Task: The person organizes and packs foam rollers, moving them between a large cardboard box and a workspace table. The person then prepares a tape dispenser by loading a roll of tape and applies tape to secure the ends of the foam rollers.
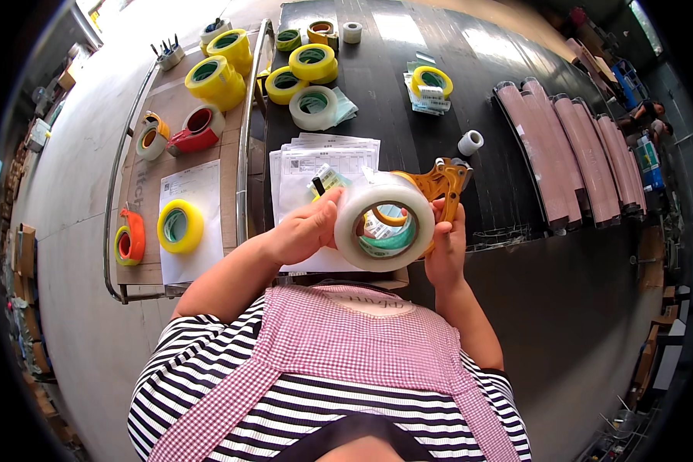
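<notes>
Just in front of my chest I hold a large roll of clear tape (353, 231), with a green and white core showing in its hole. My left hand (308, 227) is closed on its left side, the fingertips hidden behind the roll. An orange tape dispenser (441, 181) sits at the roll's right. Closed round the dispenser's handle is my right hand (448, 250), its thumb near the roll's edge. Behind the roll, a small label pack with a black strip (323, 183) rests on printed sheets (296, 163).
Yellow tape rolls (313, 63) and a white roll (313, 108) sit on the black table (393, 85). Long pink wrapped bundles (539, 154) lie at its right. The left cart (150, 115) carries a red dispenser (196, 131), an orange dispenser (133, 231) and more yellow rolls (180, 225).
</notes>
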{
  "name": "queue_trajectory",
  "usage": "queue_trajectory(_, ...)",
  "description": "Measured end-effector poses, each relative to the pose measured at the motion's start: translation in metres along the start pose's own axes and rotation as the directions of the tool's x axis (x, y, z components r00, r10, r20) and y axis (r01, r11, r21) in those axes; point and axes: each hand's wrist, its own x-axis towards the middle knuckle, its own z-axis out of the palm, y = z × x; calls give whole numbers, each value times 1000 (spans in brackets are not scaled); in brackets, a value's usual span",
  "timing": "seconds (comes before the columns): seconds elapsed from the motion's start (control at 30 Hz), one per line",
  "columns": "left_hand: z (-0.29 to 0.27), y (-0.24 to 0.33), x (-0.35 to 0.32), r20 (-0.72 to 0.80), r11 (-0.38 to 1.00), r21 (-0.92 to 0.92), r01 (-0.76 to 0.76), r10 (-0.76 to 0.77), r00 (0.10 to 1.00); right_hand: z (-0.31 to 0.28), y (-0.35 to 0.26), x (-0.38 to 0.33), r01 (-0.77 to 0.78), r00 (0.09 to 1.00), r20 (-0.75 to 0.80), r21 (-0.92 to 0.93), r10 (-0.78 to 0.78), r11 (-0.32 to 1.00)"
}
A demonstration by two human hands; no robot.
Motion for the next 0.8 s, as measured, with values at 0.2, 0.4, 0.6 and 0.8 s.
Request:
queue_trajectory(0.2,33,0,18,-203,870,486,85,18,979,-23,17,-6,-42,996,75,21,41,999)
queue_trajectory(0.4,36,-1,38,-313,523,836,165,208,927,-28,20,-10,-154,976,183,223,114,963)
queue_trajectory(0.6,42,-20,45,-382,854,516,68,158,910,-34,15,-16,-293,940,268,321,211,901)
queue_trajectory(0.8,52,-29,42,-409,857,514,29,216,887,-47,14,-11,-365,901,356,320,246,874)
